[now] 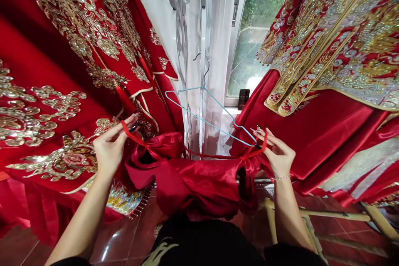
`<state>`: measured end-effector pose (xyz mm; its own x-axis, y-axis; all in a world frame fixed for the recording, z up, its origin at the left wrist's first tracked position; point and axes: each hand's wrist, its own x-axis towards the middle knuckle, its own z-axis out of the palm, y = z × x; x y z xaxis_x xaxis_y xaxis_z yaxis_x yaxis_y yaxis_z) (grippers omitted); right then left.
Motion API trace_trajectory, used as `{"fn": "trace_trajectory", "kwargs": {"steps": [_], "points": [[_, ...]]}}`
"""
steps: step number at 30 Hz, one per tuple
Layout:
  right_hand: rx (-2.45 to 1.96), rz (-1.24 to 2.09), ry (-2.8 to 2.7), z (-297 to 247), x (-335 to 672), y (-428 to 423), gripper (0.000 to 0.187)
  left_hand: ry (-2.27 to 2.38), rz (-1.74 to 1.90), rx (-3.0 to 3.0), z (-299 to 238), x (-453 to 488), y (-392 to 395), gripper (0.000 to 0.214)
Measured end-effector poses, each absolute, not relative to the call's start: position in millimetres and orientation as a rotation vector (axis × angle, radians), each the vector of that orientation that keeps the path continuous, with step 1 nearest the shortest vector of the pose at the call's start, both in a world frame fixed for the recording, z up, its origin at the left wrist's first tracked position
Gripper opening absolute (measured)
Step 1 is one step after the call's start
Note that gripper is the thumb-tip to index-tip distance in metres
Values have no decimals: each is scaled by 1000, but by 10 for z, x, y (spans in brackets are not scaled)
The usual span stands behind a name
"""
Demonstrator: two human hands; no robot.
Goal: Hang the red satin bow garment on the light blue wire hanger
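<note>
A red satin garment [199,178] hangs between my hands, its waist edge stretched sideways. My left hand [110,143] is closed on a red strap loop [133,136] at the garment's left end. A small dark object [133,128] shows by those fingers; I cannot tell what it is. My right hand [279,149] pinches another red strap loop [264,143] at the right end. That loop is at the right corner of a light blue wire hanger [215,126], where a small black piece [257,146] shows. The hanger's left corner is apart from my left hand.
A white scrolled metal rack [182,41] stands ahead, before a white curtain [216,50]. Embroidered red garments [28,50] hang at left, and a beaded red jacket [336,50] at right. A phone [243,99] stands by the window [264,20]. A wooden frame [336,215] is at lower right.
</note>
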<state>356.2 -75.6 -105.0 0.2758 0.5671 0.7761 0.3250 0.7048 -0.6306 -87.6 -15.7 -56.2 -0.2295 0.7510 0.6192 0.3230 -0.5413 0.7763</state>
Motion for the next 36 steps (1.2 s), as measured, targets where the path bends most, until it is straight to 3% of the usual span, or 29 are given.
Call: {"fn": "trace_trajectory", "kwargs": {"steps": [5, 9, 11, 13, 16, 19, 24, 36], "points": [[-1025, 237, -1446, -735, 3397, -575, 24, 1290, 1793, 1785, -546, -916, -183, 40], [-1221, 487, -1630, -470, 3252, -360, 38, 1276, 1768, 1831, -547, -926, -231, 39], [-1270, 556, -1692, -421, 3172, -267, 33, 1305, 1709, 1883, -579, -930, -260, 37], [-1303, 468, -1703, -430, 3105, -183, 22, 1317, 1623, 1933, -614, -934, -277, 36], [-1355, 242, -1758, -478, 3107, -63, 19, 1322, 1554, 1966, -614, -954, -250, 37], [-1323, 168, -1809, -465, 3298, 75, 25, 1291, 1589, 1863, -526, -995, -132, 42], [-1205, 320, -1927, -305, 3730, 359, 41, 1132, 1620, 1619, -357, -1026, 162, 58], [-1131, 573, -1951, -155, 3750, 542, 37, 1179, 1154, 1910, 98, -902, 404, 57]]}}
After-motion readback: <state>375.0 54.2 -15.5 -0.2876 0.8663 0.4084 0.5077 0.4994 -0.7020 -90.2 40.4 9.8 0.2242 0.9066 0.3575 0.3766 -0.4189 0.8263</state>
